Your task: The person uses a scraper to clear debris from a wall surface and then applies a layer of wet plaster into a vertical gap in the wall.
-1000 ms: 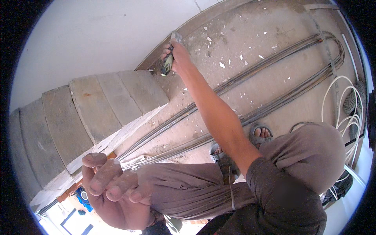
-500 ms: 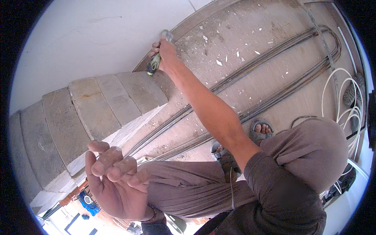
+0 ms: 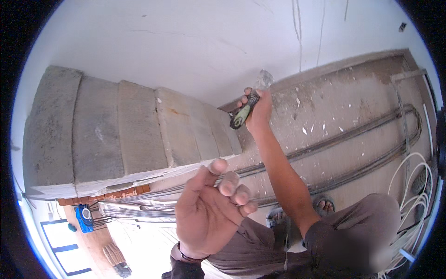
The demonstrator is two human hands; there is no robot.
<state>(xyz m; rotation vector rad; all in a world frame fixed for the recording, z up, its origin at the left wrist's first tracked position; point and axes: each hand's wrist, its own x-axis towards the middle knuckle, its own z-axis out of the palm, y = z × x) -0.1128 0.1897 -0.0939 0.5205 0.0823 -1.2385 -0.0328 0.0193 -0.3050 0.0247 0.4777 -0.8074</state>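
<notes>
My right hand (image 3: pixel 260 111) is wrapped round a scraper (image 3: pixel 242 115) with a green and black handle. Its pale, dusty blade points up toward the white wall (image 3: pixel 186 51), near the foot of that wall. I cannot tell whether the blade touches it. My left hand (image 3: pixel 209 214) hangs palm up in the air, holding nothing, its fingers loosely curled and apart. It is nearest to the row of grey blocks (image 3: pixel 139 125) stacked along the wall at the left.
Long bundled dark rods or cables (image 3: pixel 353 135) run bent over the dusty floor (image 3: pixel 325 111), with white chips scattered near the wall. A coiled white hose (image 3: pixel 413 195) lies at the right. My sandalled feet (image 3: pixel 325 204) stand below. A blue object (image 3: pixel 85 218) is at the lower left.
The view has swung left, showing more of the blocks and wall. My right hand keeps its hold on the scraper. My left hand stays empty, turned slightly, its fingers still curled.
</notes>
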